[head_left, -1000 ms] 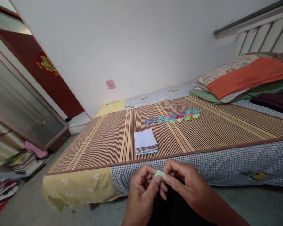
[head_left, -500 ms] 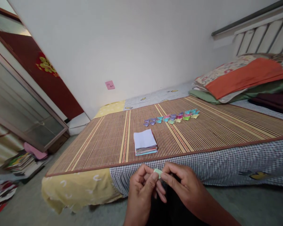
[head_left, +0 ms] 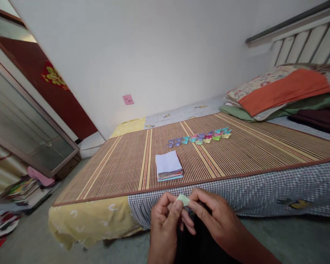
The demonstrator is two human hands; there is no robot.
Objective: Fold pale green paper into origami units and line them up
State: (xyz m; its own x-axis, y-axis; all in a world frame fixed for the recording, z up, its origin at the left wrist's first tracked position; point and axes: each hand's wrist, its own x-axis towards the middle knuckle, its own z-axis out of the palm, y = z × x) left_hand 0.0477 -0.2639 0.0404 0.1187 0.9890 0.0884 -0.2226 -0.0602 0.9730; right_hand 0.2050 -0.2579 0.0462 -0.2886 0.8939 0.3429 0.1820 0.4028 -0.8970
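A small folded piece of pale green paper [head_left: 183, 200] is pinched between my two hands, just in front of the bed's edge. My left hand [head_left: 166, 220] grips its left side between thumb and forefinger. On the paper's right side, the thumb and forefinger of my right hand [head_left: 213, 212] are closed. Beyond them a stack of paper sheets [head_left: 169, 167], white on top with coloured edges below, lies on the striped mat [head_left: 121, 161]. Farther back sit several small folded paper pieces [head_left: 200, 137] in purple, blue, pink, green and yellow, set out in two rows.
The bed's checked sheet [head_left: 264, 194] hangs over the front edge, with a yellow part [head_left: 96, 220] at left. Pillows [head_left: 286, 91] are piled at the right, near a radiator [head_left: 308, 44]. A glass-paned door [head_left: 30, 113] and a pile of books [head_left: 24, 190] are at left.
The green paper has tilted slightly and shows more of its surface between my fingers. Both hands stay in nearly the same place, still pinching it.
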